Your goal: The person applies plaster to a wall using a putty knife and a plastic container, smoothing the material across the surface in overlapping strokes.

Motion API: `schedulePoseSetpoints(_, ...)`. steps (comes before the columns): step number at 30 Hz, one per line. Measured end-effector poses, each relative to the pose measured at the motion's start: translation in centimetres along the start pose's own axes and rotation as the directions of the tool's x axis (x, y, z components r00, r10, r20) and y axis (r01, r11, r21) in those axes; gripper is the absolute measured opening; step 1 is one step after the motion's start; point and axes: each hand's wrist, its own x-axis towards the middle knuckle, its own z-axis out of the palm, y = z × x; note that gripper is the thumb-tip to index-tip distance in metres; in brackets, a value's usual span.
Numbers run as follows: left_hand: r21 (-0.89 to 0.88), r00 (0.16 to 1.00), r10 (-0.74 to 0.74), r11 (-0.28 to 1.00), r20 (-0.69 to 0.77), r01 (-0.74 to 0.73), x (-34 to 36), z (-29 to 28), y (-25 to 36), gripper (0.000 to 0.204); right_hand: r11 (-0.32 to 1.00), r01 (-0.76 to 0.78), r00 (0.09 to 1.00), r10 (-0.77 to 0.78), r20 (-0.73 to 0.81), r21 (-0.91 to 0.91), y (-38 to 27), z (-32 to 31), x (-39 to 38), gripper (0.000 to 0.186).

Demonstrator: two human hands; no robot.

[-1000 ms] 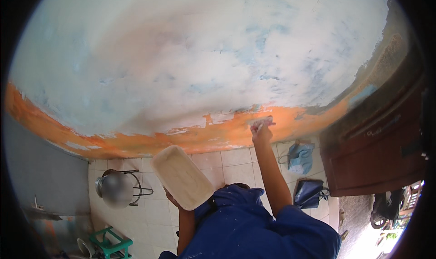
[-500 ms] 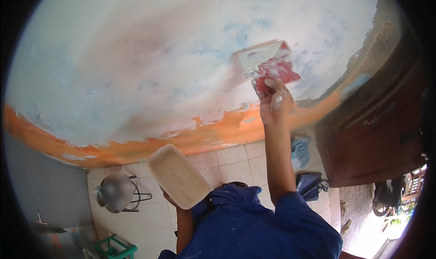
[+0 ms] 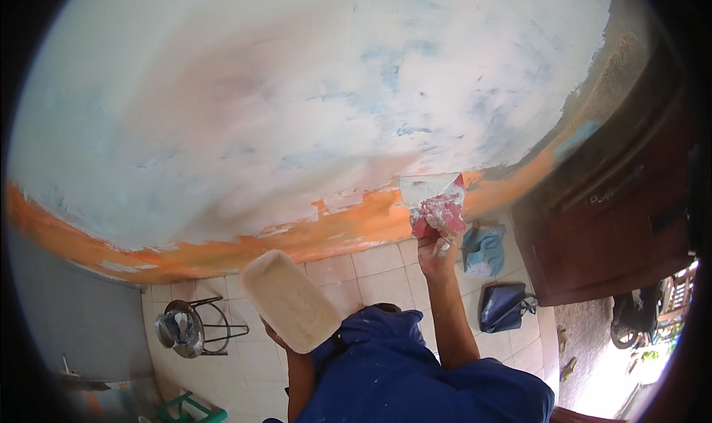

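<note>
My right hand [image 3: 435, 254] grips a red putty spreader [image 3: 443, 214], whose wide face is smeared with white putty. The spreader's edge lies at the lower border of the white coat on the wall [image 3: 311, 104], over the orange band. At lower left, my left hand [image 3: 275, 335] holds a beige rectangular tray [image 3: 291, 301] with rounded corners, tilted beside my blue shirt. Most of that hand's fingers are hidden behind the tray. Bluish patches and streaks show through the white coat.
A round stool [image 3: 194, 326] with a putty-smeared metal pot stands on the tiled floor at left, near a green stool [image 3: 191, 410]. A dark bag [image 3: 504, 306] and a light blue cloth [image 3: 484, 249] lie at right, beside a dark red door [image 3: 601, 223].
My right hand has drawn the spreader down the wall from the white area to the orange band. The tray in my left hand has shifted slightly downward.
</note>
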Motion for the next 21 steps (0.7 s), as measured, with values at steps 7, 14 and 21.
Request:
schedulePoseSetpoints(7, -0.085, 0.996, -0.068, 0.994, -0.051, 0.064, -0.3, 2.6, 0.8, 0.053, 0.926, 0.237, 0.972, -0.227, 0.066, -0.293, -1.0, 0.6, 1.5, 0.022)
schedulePoseSetpoints(14, 0.014, 1.000, -0.009, 1.000, -0.025, 0.009, -0.4, 3.2, 0.3, 0.053, -0.186, 0.716, 0.429, -0.642, 0.635, -0.673, -1.4, 5.5, 4.6, 0.029)
schedulePoseSetpoints(21, 0.020, 1.000, -0.025, 0.999, -0.014, 0.025, 0.1, 4.0, 0.2, 0.053, -0.530, 0.742, 0.093, -0.526, 0.846, -0.411, 0.1, 13.4, 8.5, 0.053)
